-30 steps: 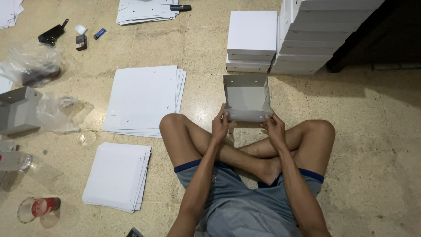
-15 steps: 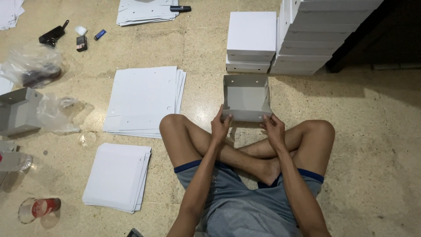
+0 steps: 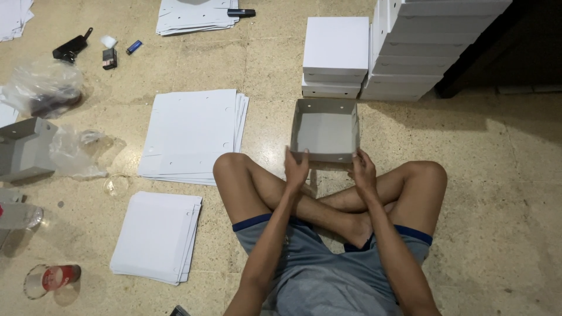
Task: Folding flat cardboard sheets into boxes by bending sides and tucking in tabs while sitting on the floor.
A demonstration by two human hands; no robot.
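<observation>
Two hands sit at the near wall of one open grey box (image 3: 325, 130): the left hand (image 3: 296, 169) grips its near-left corner, the right hand (image 3: 363, 171) its near-right corner, fingers closed on the rim. The box stands on the floor just beyond the crossed shins, four walls up, no lid. Beyond it, closed white boxes (image 3: 335, 55) are stacked, so some units look finished. Left of the left hand lie two piles of flat sheets (image 3: 193, 133), apparently unfolded. Judged: work partly done.
</observation>
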